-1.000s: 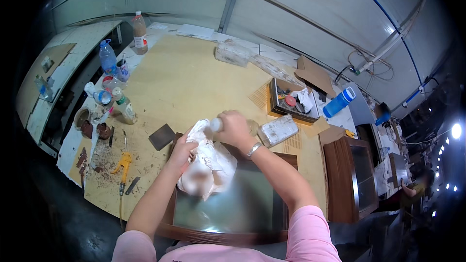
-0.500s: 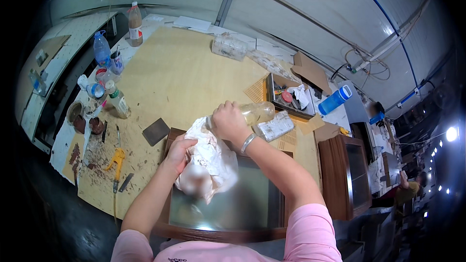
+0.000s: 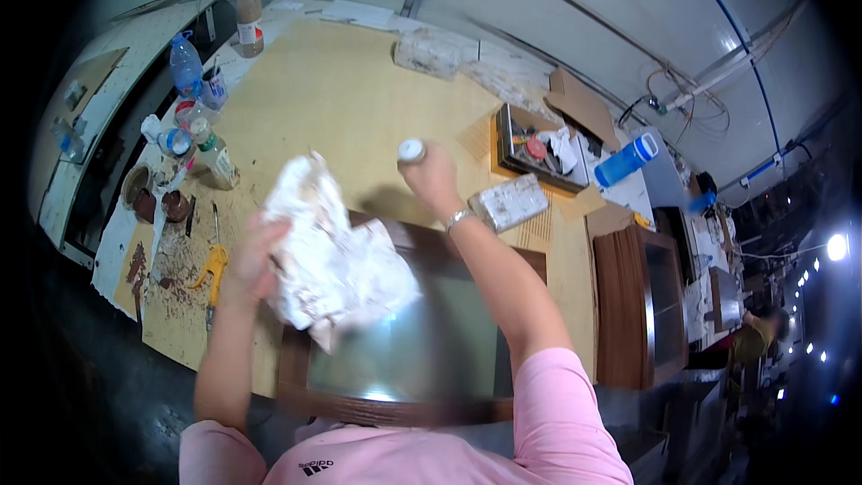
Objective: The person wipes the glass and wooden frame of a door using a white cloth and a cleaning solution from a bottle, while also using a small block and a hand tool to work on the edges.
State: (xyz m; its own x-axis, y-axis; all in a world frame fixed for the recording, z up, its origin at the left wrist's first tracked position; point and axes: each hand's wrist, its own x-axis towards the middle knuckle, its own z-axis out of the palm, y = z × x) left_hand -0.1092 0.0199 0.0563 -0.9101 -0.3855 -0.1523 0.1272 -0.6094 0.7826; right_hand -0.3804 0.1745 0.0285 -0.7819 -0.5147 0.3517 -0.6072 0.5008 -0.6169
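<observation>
Head view: left hand [image 3: 262, 258] has its grip clenched on cloth [image 3: 328, 260], over left part of framed panel [image 3: 462, 328] at near edge of worktop [image 3: 314, 81]. Right hand [image 3: 433, 181] grasps bottle [image 3: 411, 151], cap facing camera, beyond panel; block [image 3: 509, 203] near, rightward.

- Left forearm [image 3: 229, 350]: bare, rising steeply from the lower edge, tipped slightly inward.
- Left hand [image 3: 260, 256]: blurred; appears curled in a grip, exact pose hard to read.
- Right forearm [image 3: 503, 278]: bare, slanting forward and leftward; wrist [image 3: 451, 207] roughly straight.
- Right hand [image 3: 431, 178]: curled closed, reaching farther out than the left.
- Hands well apart.
</observation>
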